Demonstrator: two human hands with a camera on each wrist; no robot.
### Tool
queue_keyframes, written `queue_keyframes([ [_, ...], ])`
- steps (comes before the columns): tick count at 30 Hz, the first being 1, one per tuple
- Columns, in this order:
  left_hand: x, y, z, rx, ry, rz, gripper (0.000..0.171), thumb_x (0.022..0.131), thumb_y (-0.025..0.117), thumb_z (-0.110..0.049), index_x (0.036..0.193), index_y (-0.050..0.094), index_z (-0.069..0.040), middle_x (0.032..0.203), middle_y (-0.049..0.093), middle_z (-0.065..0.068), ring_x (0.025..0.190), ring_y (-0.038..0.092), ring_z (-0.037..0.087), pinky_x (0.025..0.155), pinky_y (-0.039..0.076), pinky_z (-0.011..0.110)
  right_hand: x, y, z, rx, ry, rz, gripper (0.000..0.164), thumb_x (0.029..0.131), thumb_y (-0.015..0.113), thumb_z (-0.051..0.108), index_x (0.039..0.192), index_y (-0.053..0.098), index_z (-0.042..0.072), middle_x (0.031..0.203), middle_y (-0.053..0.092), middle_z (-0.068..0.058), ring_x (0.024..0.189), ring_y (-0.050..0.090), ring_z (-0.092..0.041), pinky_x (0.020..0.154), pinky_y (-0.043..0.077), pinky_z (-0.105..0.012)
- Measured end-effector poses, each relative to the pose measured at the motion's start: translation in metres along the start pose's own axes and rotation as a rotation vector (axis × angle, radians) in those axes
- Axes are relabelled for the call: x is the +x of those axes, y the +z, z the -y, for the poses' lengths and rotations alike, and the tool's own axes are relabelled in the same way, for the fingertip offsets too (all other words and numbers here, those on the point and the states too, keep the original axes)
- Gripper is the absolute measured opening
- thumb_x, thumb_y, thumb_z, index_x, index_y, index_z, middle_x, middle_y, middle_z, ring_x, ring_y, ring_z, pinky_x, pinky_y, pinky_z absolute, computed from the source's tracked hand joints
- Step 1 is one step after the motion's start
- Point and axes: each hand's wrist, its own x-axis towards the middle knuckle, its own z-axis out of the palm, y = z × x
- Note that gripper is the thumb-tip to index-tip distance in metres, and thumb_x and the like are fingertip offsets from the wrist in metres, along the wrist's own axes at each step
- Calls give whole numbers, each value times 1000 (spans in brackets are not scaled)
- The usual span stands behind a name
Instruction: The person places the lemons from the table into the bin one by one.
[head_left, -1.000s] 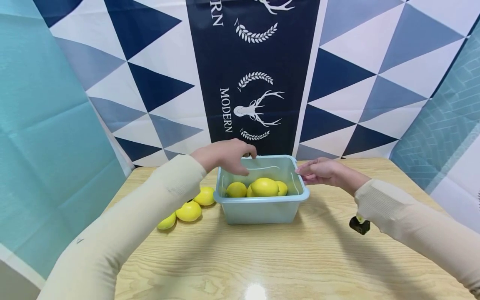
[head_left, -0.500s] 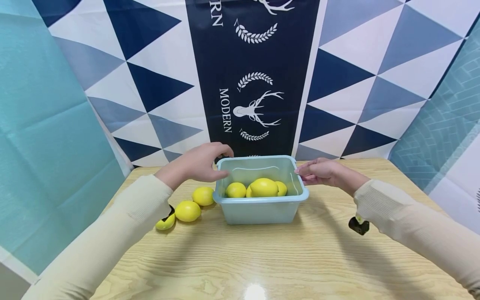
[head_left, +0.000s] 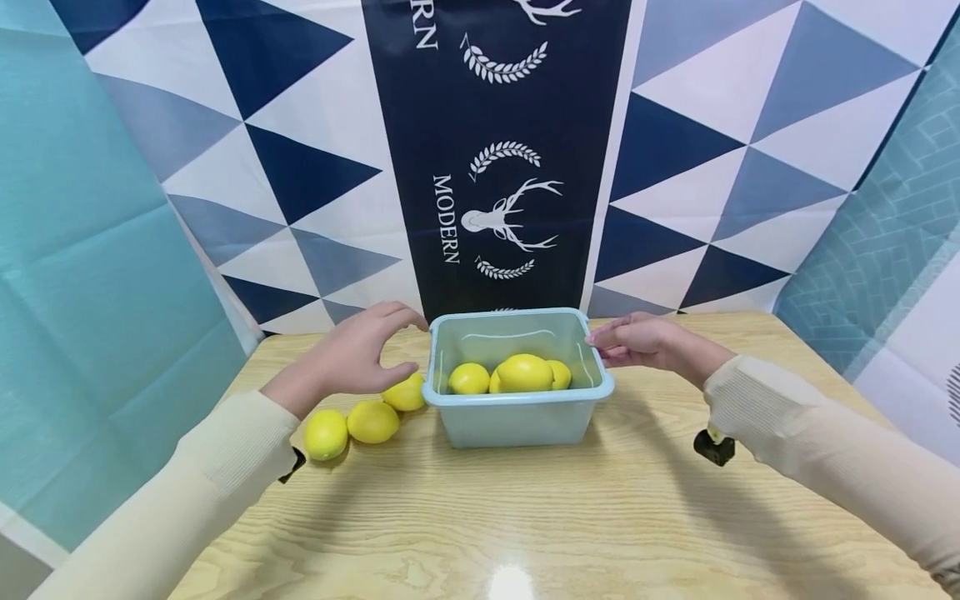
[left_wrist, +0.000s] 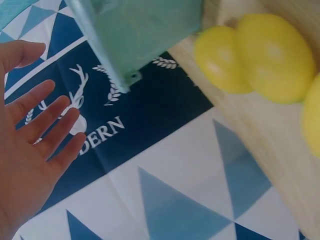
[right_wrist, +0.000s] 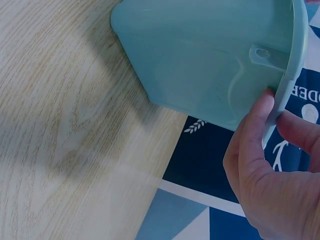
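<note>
A light blue plastic bin (head_left: 517, 426) stands upright on the table, with several lemons (head_left: 525, 372) inside. My right hand (head_left: 648, 340) pinches the bin's right rim; in the right wrist view the thumb lies on one side of that rim (right_wrist: 299, 45) and the fingers on the other. At the bin's left end, my left hand (head_left: 356, 354) hovers with thumb and fingers spread and holds nothing. The left wrist view has its fingers (left_wrist: 47, 125) extended, apart from the bin wall (left_wrist: 145, 30). Three lemons (head_left: 373, 422) lie on the table left of the bin, below the left hand.
The wood-grain table (head_left: 510, 517) extends in front of the bin and to its right. Just behind the bin hangs a patterned cloth (head_left: 495, 167) with triangles and deer heads. A teal cloth (head_left: 105, 275) borders the left side. Small dark wrist cameras (head_left: 713, 447) hang under the sleeves.
My left hand has moved left and down, from over the bin to beside its left rim, uncovering the loose lemons. The right hand keeps its hold on the rim.
</note>
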Motion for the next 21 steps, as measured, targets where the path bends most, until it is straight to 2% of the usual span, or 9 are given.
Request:
queue_keyframes([
  [6,-14,10,9,53,19,-35,51,81,68,-30,127,56,-13,132,57,4,122,54,24,103,49,46,2,-1,-1,18,0,1,56,97,55,15,140,33,-13,85,67,7,75,65,-2,79,57,-18],
  [11,-21,20,17,90,42,-50,51,78,70,-30,125,57,-12,127,59,5,117,56,25,99,51,46,2,0,0,14,3,-2,56,97,55,15,141,33,-12,85,67,7,75,65,-2,79,57,-17],
  [16,-30,32,23,122,46,-44,51,76,71,-30,121,59,-10,123,61,7,112,58,26,97,51,46,1,1,1,17,7,-5,56,97,55,15,141,32,-12,86,67,6,76,66,-2,79,57,-17],
  [21,-38,43,28,146,26,-21,51,75,71,-28,121,59,-10,123,61,7,113,58,27,98,51,47,0,1,1,25,6,-5,55,97,54,14,141,32,-13,85,67,7,76,66,-3,78,57,-17],
])
